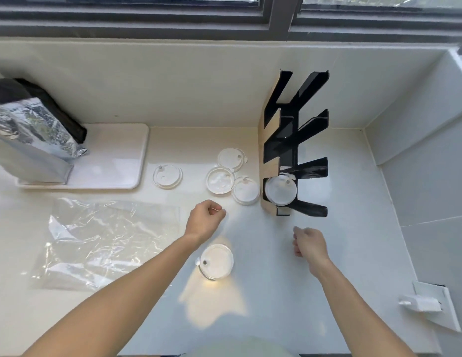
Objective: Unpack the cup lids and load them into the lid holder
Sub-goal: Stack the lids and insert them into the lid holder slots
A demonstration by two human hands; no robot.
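A black lid holder [295, 140] with slanted slots stands on the white counter, and one clear lid [281, 189] sits in its nearest slot. Three lids [221, 180] lie clustered just left of the holder, another lid [167, 176] farther left, and one lid [216, 261] lies near me beside my left forearm. My left hand [205, 220] hovers below the cluster with fingers loosely curled, holding nothing. My right hand [308, 243] hangs in front of the holder, also loosely curled and empty.
An empty clear plastic bag [106, 240] lies flat on the counter at the left. A white tray [116, 161] at the back left carries a silver foil pouch [31, 140]. A wall socket [431, 305] sits on the right wall. Walls close off the back and right.
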